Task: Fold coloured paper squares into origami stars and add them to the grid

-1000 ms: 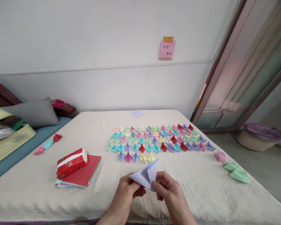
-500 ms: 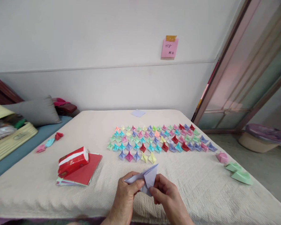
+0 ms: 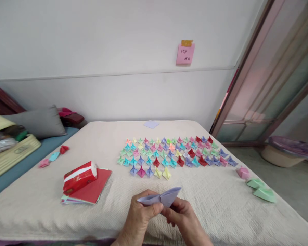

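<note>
A partly folded sheet of lavender origami paper (image 3: pixel 169 197) is held between both hands above the front of the cloth-covered table (image 3: pixel 210 212). My left hand (image 3: pixel 141 212) grips its left side, thumb pressed on the near face by the middle. My right hand (image 3: pixel 181 213) pinches the lower right part, its fingertips partly hidden behind the paper. The paper's two pointed ends stick out left and right. Beyond the hands lie rows of small folded paper pieces (image 3: pixel 156 161) in many colours, the nearest being a yellow folded piece (image 3: pixel 166 173).
A red tissue pack (image 3: pixel 80 177) rests on a stack of coloured paper (image 3: pixel 97 188) at left. Green folded papers (image 3: pixel 265 194) and a pink one (image 3: pixel 243 173) lie near the right edge. A flat lavender sheet (image 3: pixel 151 124) is at the back. A bin (image 3: pixel 284 153) stands right.
The lavender paper has been tilted and its raised right flap has come down, so it now spreads wider and lower to the right. Both hands keep hold, with the right fingers slightly shifted.
</note>
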`<act>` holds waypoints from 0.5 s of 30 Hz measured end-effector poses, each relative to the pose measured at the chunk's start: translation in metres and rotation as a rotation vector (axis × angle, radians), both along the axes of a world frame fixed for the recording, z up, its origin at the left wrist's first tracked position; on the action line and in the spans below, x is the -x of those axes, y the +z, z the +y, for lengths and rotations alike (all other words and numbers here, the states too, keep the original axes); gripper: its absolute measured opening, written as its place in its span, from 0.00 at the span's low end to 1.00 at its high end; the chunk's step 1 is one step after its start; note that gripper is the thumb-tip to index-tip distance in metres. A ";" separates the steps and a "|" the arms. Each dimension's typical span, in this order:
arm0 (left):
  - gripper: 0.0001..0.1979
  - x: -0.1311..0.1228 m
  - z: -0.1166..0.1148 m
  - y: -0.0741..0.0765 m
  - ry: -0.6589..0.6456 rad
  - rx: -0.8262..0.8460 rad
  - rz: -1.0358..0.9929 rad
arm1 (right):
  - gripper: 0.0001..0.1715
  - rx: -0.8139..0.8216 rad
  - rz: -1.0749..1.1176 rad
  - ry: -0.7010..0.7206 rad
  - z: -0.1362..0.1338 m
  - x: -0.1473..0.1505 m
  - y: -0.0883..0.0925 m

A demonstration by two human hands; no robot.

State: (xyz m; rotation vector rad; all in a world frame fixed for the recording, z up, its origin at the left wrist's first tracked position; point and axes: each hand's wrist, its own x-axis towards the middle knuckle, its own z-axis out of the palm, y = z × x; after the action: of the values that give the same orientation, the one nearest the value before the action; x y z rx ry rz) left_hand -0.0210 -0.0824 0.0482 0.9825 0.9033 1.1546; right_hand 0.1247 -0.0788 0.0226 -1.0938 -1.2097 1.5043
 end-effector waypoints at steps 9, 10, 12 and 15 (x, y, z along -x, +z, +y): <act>0.25 0.000 -0.005 0.007 -0.048 0.027 -0.124 | 0.08 -0.763 -0.408 -0.268 -0.009 -0.013 0.012; 0.20 0.000 -0.006 0.007 -0.064 0.035 -0.123 | 0.08 -0.813 -0.453 -0.303 -0.008 -0.016 0.011; 0.13 -0.001 -0.007 0.006 -0.050 0.056 -0.098 | 0.08 -0.901 -0.539 -0.349 -0.007 -0.021 0.008; 0.12 -0.002 -0.012 0.004 0.078 -0.030 0.048 | 0.10 -0.981 -0.650 -0.355 -0.006 -0.025 0.005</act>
State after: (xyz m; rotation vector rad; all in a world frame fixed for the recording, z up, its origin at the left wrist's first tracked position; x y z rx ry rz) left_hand -0.0193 -0.0940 0.0524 1.0106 0.9725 1.2176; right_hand 0.1493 -0.0847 0.0280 -1.0131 -1.7761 0.1501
